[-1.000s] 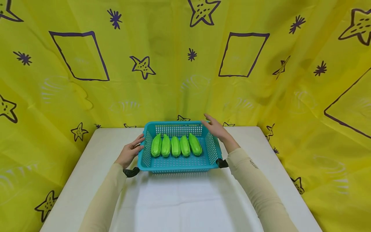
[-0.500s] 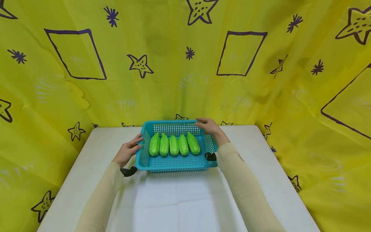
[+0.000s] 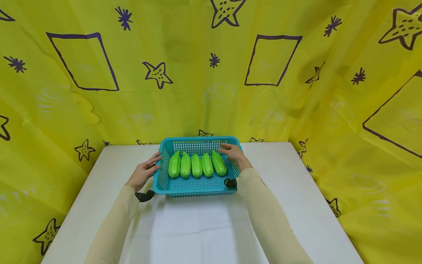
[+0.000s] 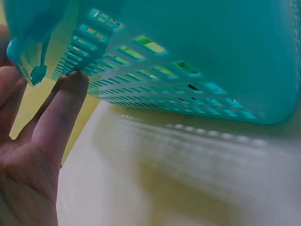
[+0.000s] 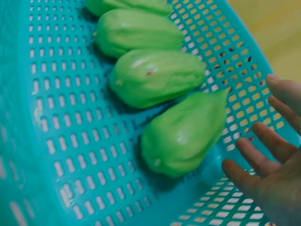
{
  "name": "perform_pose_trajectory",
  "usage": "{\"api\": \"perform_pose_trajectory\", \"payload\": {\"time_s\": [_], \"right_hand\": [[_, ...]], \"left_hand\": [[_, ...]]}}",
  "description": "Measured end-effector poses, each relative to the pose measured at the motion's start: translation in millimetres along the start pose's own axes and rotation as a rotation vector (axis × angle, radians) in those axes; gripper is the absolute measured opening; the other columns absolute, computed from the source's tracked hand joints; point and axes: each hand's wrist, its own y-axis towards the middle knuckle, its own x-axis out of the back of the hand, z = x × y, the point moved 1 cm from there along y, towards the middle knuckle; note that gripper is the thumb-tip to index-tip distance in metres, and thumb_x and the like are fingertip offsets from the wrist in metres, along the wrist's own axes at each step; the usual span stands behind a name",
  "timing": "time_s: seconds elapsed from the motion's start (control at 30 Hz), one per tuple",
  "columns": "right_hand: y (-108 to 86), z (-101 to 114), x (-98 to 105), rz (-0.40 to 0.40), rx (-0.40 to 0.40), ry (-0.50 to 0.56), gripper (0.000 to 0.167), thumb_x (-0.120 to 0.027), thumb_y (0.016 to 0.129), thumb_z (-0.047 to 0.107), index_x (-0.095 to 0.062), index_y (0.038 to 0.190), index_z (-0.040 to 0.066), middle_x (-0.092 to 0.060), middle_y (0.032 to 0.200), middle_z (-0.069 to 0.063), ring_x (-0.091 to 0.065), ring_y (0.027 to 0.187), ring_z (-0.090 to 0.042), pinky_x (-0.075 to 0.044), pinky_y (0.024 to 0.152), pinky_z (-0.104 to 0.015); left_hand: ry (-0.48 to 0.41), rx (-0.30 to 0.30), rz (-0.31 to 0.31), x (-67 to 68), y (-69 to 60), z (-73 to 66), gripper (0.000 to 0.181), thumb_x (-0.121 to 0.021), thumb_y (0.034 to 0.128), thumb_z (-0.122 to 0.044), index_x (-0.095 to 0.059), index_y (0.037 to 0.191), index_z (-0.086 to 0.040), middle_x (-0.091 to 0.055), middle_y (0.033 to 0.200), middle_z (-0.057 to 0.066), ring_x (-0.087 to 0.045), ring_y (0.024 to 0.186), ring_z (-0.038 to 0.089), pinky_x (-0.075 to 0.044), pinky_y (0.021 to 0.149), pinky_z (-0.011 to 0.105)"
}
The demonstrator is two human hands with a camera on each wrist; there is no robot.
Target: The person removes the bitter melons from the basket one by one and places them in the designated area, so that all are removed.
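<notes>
While my left hand (image 3: 143, 174) rested, fingers spread, against the left side of the basket (image 3: 194, 191), my right hand (image 3: 234, 153) hung, fingers apart, over its right end near the five green vegetables (image 3: 196, 167) inside, so from afar I judged the reach nearly done, no grip yet made.

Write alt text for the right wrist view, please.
A person's right hand, fingers spread, hovers beside the nearest of four green vegetables without holding it. The vegetables lie in a row in a teal perforated basket, the farthest partly cropped.
</notes>
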Motion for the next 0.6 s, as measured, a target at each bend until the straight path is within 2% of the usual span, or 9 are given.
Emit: {"api": "perform_pose_trajectory", "payload": {"time_s": [0.2,0.43,0.6], "right_hand": [[3.0,-10.5,-6.0,0.021,-0.038,-0.067,0.048,-0.062,0.098,0.023,-0.052,0.143,0.013,-0.04,0.151,-0.017,-0.034,0.139,-0.038,-0.036,0.108,-0.053],[7.1,-19.2,-8.9,0.056,-0.082,-0.043,0.046,-0.065,0.095,0.019,-0.057,0.14,0.015,-0.037,0.154,-0.013,-0.032,0.141,-0.036,-0.032,0.112,-0.052],[5.9,-21.1,-12.2,0.072,-0.081,-0.076,0.043,-0.067,0.094,0.018,-0.061,0.136,0.017,-0.036,0.154,-0.012,-0.029,0.142,-0.036,-0.033,0.111,-0.051]], "left_hand": [[0.006,-0.009,-0.011,0.3,-1.8,0.3,0.052,-0.054,0.1009,-0.012,-0.038,0.149,0.001,-0.018,0.162,0.005,-0.017,0.147,0.036,-0.023,0.112,0.062],[0.002,-0.008,-0.009,-1.7,-2.7,0.1,0.052,-0.054,0.1011,-0.012,-0.037,0.149,0.001,-0.017,0.163,0.005,-0.017,0.146,0.037,-0.023,0.112,0.061],[0.006,-0.007,-0.011,-0.9,-3.1,0.9,0.053,-0.054,0.1009,-0.012,-0.037,0.149,0.001,-0.017,0.163,0.005,-0.017,0.146,0.037,-0.023,0.112,0.061]]}}
